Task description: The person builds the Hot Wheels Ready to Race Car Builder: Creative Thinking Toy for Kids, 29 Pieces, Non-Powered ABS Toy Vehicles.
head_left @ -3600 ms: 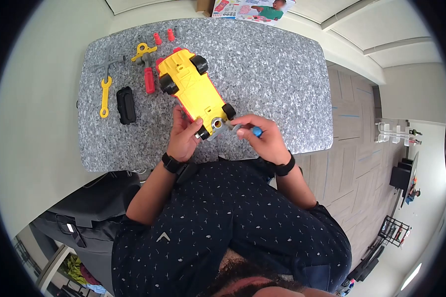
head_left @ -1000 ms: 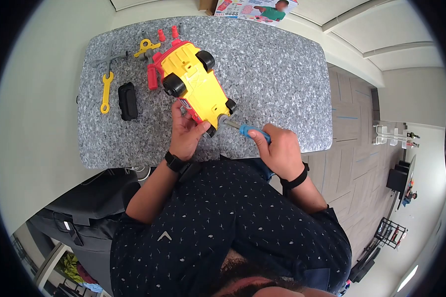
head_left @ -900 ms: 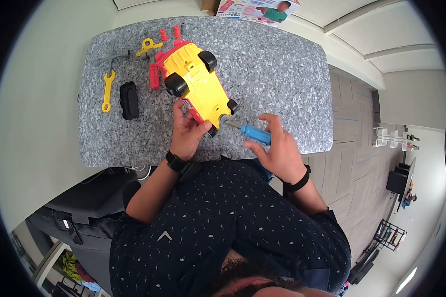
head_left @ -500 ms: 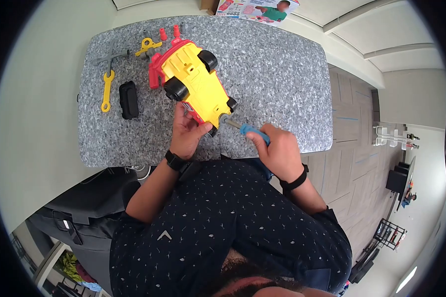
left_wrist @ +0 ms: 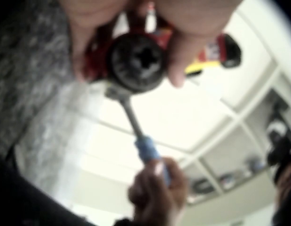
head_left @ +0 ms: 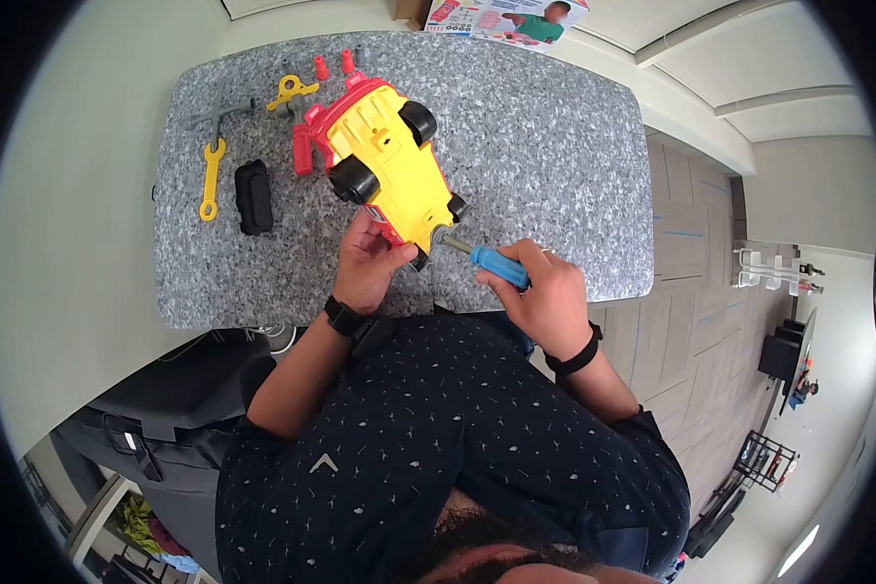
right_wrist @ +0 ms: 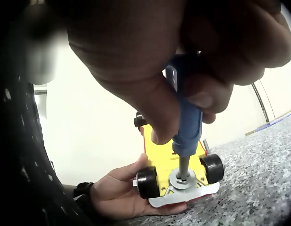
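The toy car [head_left: 396,170] is tilted with its yellow underside up and black wheels showing. My left hand [head_left: 365,273] grips its near end, thumb on the yellow base. In the left wrist view a black wheel [left_wrist: 137,62] sits between the fingers. My right hand [head_left: 547,297] holds the blue handle [head_left: 499,266] of a screwdriver between thumb and fingers. Its shaft [right_wrist: 183,165] meets a round grey piece [right_wrist: 182,180] on the car's end, beside a light grey bumper-like part [right_wrist: 197,192]; the tip is hidden in that piece.
On the speckled table [head_left: 555,146] lie a yellow wrench [head_left: 211,180], a black tray-like part [head_left: 253,199], a grey cross-shaped tool [head_left: 219,114], a red-handled tool [head_left: 303,151], a yellow piece [head_left: 290,91] and small red pieces [head_left: 347,61]. A printed box [head_left: 506,19] stands beyond the far edge.
The screwdriver, earlier held near the car, now stands against the round piece. My right hand loosened from its handle, then closed on it again. The car's far end has tilted and shifted slightly right.
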Motion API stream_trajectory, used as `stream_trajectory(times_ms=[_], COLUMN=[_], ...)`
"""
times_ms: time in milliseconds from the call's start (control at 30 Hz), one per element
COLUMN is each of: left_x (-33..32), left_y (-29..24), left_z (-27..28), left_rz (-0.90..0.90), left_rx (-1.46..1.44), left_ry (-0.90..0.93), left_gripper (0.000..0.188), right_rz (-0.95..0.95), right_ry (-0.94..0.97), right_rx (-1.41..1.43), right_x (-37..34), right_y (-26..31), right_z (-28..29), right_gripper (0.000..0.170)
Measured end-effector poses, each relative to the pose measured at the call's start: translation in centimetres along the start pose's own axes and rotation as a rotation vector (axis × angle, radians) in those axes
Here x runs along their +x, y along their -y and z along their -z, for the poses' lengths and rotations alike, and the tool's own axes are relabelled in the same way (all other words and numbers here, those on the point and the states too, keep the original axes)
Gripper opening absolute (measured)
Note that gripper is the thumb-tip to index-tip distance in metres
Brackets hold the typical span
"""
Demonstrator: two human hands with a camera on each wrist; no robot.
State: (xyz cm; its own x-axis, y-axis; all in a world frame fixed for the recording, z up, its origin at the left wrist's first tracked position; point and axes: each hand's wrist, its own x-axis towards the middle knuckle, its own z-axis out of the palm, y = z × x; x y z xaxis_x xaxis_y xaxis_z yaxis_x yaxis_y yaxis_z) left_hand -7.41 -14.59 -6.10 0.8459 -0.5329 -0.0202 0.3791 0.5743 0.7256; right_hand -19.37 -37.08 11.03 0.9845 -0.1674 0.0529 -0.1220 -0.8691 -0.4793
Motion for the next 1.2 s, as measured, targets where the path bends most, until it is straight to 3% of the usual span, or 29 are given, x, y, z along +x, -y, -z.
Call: stream_trajectory(times_ms=[300, 367, 500, 600, 633, 733, 767, 867, 967, 1200], left_x=[-0.2, -0.4, -0.2, 0.8, 1.0, 1.5, 1.6, 2.5, 4.6, 8.8], left_y=[0.2, 0.1, -4.5, -8.4, -8.9, -9.7, -9.3, -8.4, -8.0, -6.2], left_z=[0.7, 1.1, -1.6, -3.7, -4.5, -4.8, -5.3, -6.2, -6.4, -4.6], left_rz=[-0.035, -0.059, -0.235, -0.666, -0.674, -0.747, -0.744, -0.735, -0.776, -0.647], left_rx=[0.05, 0.138, 0.447, 1.168, 1.131, 1.542, 1.579, 1.674, 1.777, 1.799], left_ry=[0.039, 0.085, 0.008, -0.044, -0.043, 0.038, 0.023, -0.009, 0.014, 0.058], left_gripper=[0.073, 0.072, 0.076, 0.072, 0.066, 0.066, 0.068, 0.067, 0.069, 0.071], right_rz=[0.16, 0.115, -0.2, -0.03, -0.026, 0.033, -0.001, -0.206, -0.271, -0.367], right_ry=[0.089, 0.027, -0.008, -0.169, -0.206, -0.215, -0.203, -0.158, -0.181, -0.18], right_rx=[-0.344, -0.258, 0.382, 1.116, 1.157, 1.361, 1.387, 1.187, 1.236, 1.181], right_x=[-0.4, -0.5, -0.3, 0.1, 0.6, 2.2, 2.6, 4.5, 7.2, 11.0], right_y=[-2.4, -4.4, -6.5, -8.1, -7.1, -5.0, -5.3, -7.5, -10.0, -14.1], right_z=[-1.6, -3.6, -3.4, -3.5, -2.6, -0.1, 0.1, -0.5, -2.8, -7.0], right_gripper=[0.032, 0.028, 0.023, 0.029, 0.036, 0.05, 0.061, 0.059, 0.057, 0.055])
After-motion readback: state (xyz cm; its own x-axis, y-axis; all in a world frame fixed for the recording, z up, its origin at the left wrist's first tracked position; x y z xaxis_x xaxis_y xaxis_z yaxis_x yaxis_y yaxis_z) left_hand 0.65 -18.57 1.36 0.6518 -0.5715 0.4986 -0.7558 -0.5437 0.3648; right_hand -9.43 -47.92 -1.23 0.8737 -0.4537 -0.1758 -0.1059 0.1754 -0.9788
